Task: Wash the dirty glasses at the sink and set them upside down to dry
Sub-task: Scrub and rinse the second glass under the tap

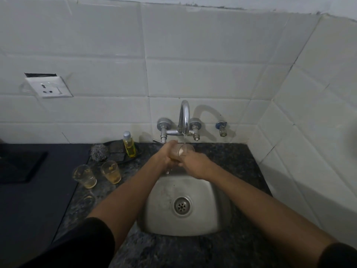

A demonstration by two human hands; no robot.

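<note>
A clear glass [184, 150] is held under the running tap [184, 118], above the back of the steel sink [202, 213]. My left hand [167, 154] grips its side. My right hand [194, 164] holds it from the right and below. Water falls into the glass. Two dirty glasses stand upright on the counter to the left, one [85, 176] nearer the dark mat and one [111, 171] nearer the sink, each with yellowish liquid at the bottom. Another clear glass [87, 200] stands on the counter in front of them; I cannot tell which way up.
A yellow soap bottle [129, 145], a steel scrubber [99, 151] and dark sponges [116, 149] sit at the back of the speckled counter [231, 157]. A dark mat [38, 200] covers the left. A wall socket [48, 87] and a second small tap [222, 128] are on the tiles.
</note>
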